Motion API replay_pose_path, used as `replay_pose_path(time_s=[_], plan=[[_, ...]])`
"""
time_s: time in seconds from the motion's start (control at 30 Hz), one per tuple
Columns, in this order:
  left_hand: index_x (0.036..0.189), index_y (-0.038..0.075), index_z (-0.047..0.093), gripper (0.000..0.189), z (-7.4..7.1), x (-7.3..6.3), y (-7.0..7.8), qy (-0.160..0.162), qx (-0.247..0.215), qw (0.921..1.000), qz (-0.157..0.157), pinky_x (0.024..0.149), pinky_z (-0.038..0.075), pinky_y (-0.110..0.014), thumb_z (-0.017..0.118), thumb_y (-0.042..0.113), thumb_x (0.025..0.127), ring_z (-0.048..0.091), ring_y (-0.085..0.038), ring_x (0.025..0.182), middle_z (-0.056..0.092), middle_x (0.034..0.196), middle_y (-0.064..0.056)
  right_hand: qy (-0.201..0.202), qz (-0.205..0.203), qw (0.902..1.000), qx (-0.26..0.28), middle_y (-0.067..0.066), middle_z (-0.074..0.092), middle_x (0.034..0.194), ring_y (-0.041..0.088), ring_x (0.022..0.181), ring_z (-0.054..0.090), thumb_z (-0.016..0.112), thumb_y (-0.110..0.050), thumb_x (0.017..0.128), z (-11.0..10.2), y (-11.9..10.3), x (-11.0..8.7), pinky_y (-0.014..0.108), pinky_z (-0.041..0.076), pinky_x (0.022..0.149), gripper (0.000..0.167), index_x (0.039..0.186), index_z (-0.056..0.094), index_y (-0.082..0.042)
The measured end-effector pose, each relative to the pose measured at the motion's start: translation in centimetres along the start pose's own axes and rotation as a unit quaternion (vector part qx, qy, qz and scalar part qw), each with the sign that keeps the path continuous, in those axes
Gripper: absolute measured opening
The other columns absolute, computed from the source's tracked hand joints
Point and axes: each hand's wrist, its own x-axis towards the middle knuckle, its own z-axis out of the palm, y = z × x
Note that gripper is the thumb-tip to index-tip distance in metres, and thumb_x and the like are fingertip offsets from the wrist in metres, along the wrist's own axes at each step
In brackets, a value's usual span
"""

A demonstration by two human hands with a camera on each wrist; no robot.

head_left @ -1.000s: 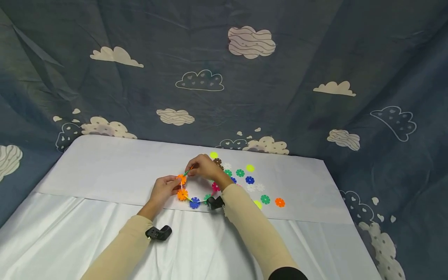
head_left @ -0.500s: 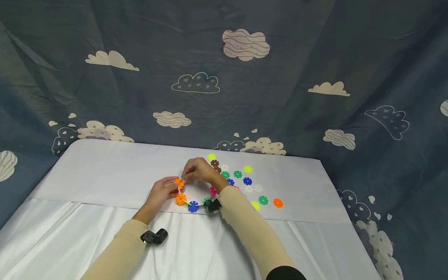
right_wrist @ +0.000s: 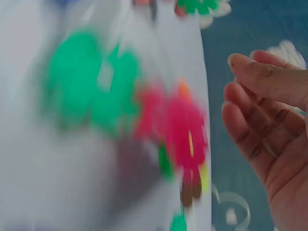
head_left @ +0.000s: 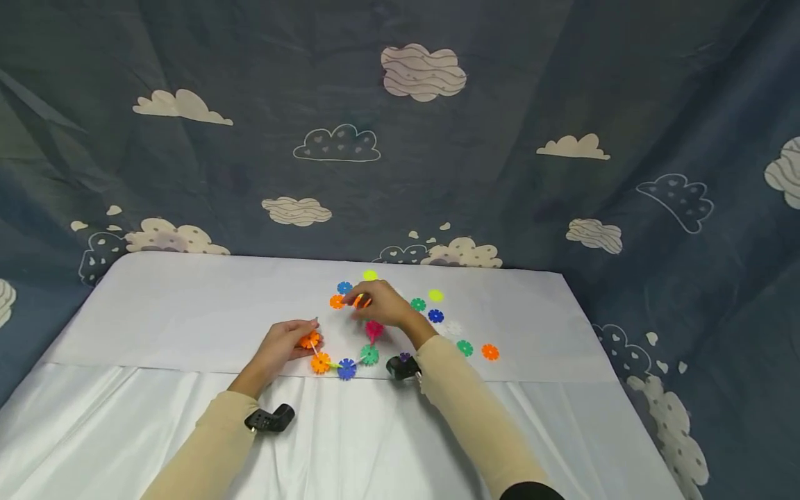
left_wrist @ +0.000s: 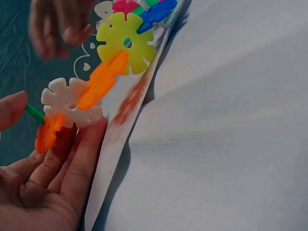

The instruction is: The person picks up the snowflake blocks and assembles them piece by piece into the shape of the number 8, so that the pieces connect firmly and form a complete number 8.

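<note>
The left end of a chain [head_left: 346, 369] of flower-shaped discs is held between the thumb and fingers of the left hand [head_left: 281, 344]. An orange disc [left_wrist: 49, 134] is enclosed there, with a green disc [left_wrist: 34, 113] seen edge-on by the thumb and a white disc [left_wrist: 72, 103] backed by the fingertips. The fingers of the right hand [head_left: 384, 303] are loosely bent and parted from the thumb; nothing is seen gripped between them in the right wrist view, which is partly blurred.

The chain is laid in a curve left of the middle of the white table [head_left: 206, 305], towards its near side. From the left hand it is carried on through a second orange disc [head_left: 321, 362], a blue disc [head_left: 346, 369] and a green one to a pink disc [head_left: 373, 330], just nearer than the right hand. To the left of that hand, a light blue disc [head_left: 344, 287] and another orange one are seen. More discs are scattered to the right, among them a dark blue disc [head_left: 435, 316] and, farthest right, an orange one. Black cameras are worn on both wrists, over beige sleeves [head_left: 206, 444]. The far side is bordered by a dark curtain [head_left: 250, 160] printed with clouds.
</note>
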Motion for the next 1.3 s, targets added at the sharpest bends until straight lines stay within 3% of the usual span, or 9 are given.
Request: replay_pose_path(time_s=[0.17,0.33,0.47,0.57,0.63,0.77,0.97,1.07,1.3], plan=[[0.135,-0.005,0.048,0.048,-0.8,0.0,0.4,-0.004,-0.001,0.9999,0.009,0.081,0.056,-0.027,0.051,0.029,0.101,0.065,-0.013,0.087,0.064,0.106,-0.012,0.027,0.056,0.9980,-0.016,0.002,0.064,0.083,0.016,0.074,0.055,0.077,-0.007,0.081,-1.7,2.4,-4.1,0.024,0.049,0.065,0.019,0.100,0.073,-0.008],[0.135,-0.004,0.048,0.049,-1.2,0.0,0.3,-0.002,0.004,1.0000,0.006,0.081,0.056,-0.027,0.051,0.031,0.101,0.064,-0.012,0.088,0.063,0.110,-0.013,-0.014,0.126,0.9918,-0.016,-0.001,0.058,0.075,0.015,0.070,0.050,0.081,-0.016,0.078,-0.8,3.6,-7.2,0.024,0.044,0.061,0.018,0.093,0.072,-0.012],[0.135,-0.004,0.049,0.050,-1.1,0.0,-0.1,-0.008,0.004,1.0000,0.004,0.082,0.055,-0.026,0.052,0.032,0.100,0.062,-0.012,0.088,0.063,0.111,-0.012,-0.032,0.130,0.9901,-0.043,-0.002,0.057,0.078,0.015,0.074,0.050,0.084,-0.017,0.074,0.4,3.7,-8.7,0.024,0.045,0.065,0.024,0.091,0.068,-0.013],[0.134,-0.004,0.050,0.047,-0.9,0.0,-0.2,-0.016,-0.007,0.9998,0.011,0.083,0.055,-0.027,0.051,0.029,0.101,0.063,-0.012,0.089,0.064,0.111,-0.012,-0.018,0.115,0.9906,-0.072,-0.003,0.056,0.077,0.014,0.072,0.050,0.084,-0.014,0.074,0.8,3.8,-9.4,0.024,0.045,0.064,0.025,0.089,0.064,-0.013],[0.134,-0.005,0.049,0.046,-0.8,-0.1,-0.2,-0.020,-0.013,0.9996,0.016,0.084,0.055,-0.027,0.051,0.028,0.102,0.063,-0.013,0.090,0.064,0.113,-0.013,-0.010,0.115,0.9916,-0.058,-0.002,0.056,0.076,0.013,0.068,0.052,0.082,-0.011,0.076,0.7,3.8,-9.5,0.024,0.047,0.061,0.024,0.089,0.061,-0.012],[0.135,-0.007,0.046,0.047,-0.7,-0.2,-0.1,-0.030,-0.028,0.9989,0.021,0.085,0.054,-0.028,0.050,0.025,0.102,0.064,-0.013,0.094,0.063,0.118,-0.015,0.031,0.095,0.9946,0.029,0.003,0.062,0.077,0.014,0.059,0.056,0.074,-0.003,0.082,0.3,3.8,-9.0,0.025,0.050,0.054,0.017,0.094,0.064,-0.008],[0.137,-0.009,0.044,0.044,-0.5,0.0,-0.5,-0.045,-0.038,0.9980,0.024,0.085,0.054,-0.026,0.050,0.018,0.102,0.064,-0.011,0.094,0.060,0.123,-0.019,0.112,0.049,0.9799,0.157,0.013,0.068,0.100,0.018,0.071,0.060,0.066,0.001,0.088,0.4,2.1,-5.9,0.025,0.052,0.063,0.025,0.113,0.066,0.002],[0.137,-0.009,0.044,0.043,-0.4,0.2,-0.8,-0.047,-0.032,0.9978,0.035,0.085,0.054,-0.026,0.049,0.016,0.102,0.065,-0.010,0.093,0.059,0.124,-0.021,0.114,0.057,0.9736,0.189,0.012,0.068,0.097,0.016,0.073,0.061,0.065,-0.002,0.090,1.2,0.7,-3.6,0.023,0.052,0.065,0.021,0.111,0.065,0.003],[0.136,-0.014,0.042,0.042,-0.4,0.4,-1.1,-0.054,-0.019,0.9964,0.063,0.086,0.054,-0.028,0.045,0.013,0.103,0.064,-0.009,0.093,0.056,0.129,-0.026,0.087,0.069,0.9622,0.249,0.014,0.066,0.080,0.018,0.054,0.059,0.063,-0.004,0.093,3.8,-1.1,0.5,0.026,0.051,0.051,0.019,0.110,0.064,0.005]])
